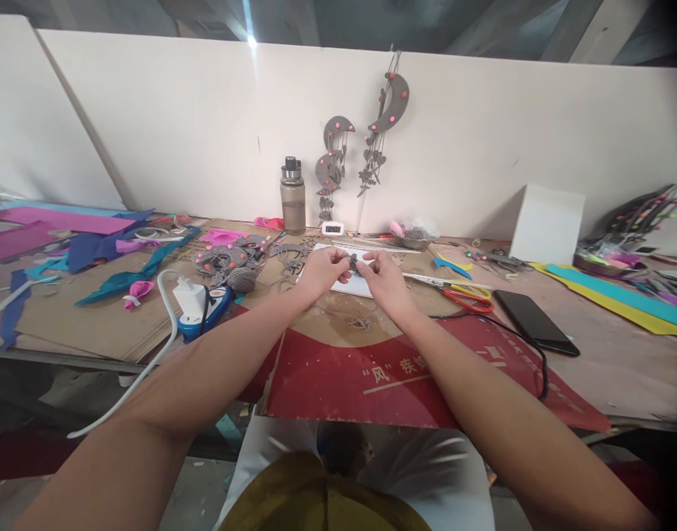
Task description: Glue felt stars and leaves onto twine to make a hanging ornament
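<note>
My left hand and my right hand meet over a white sheet on the table, and both pinch a small grey felt piece between their fingertips. The fingers of each hand are closed on it. Grey felt cut-outs with pink dots lie to the left of my left hand. Red-handled scissors lie just right of my right hand.
A grey water bottle and a small white clock stand at the wall, under two hanging grey moon ornaments. A black phone, a white box, coloured felt strips, a glue gun and a white charger surround me.
</note>
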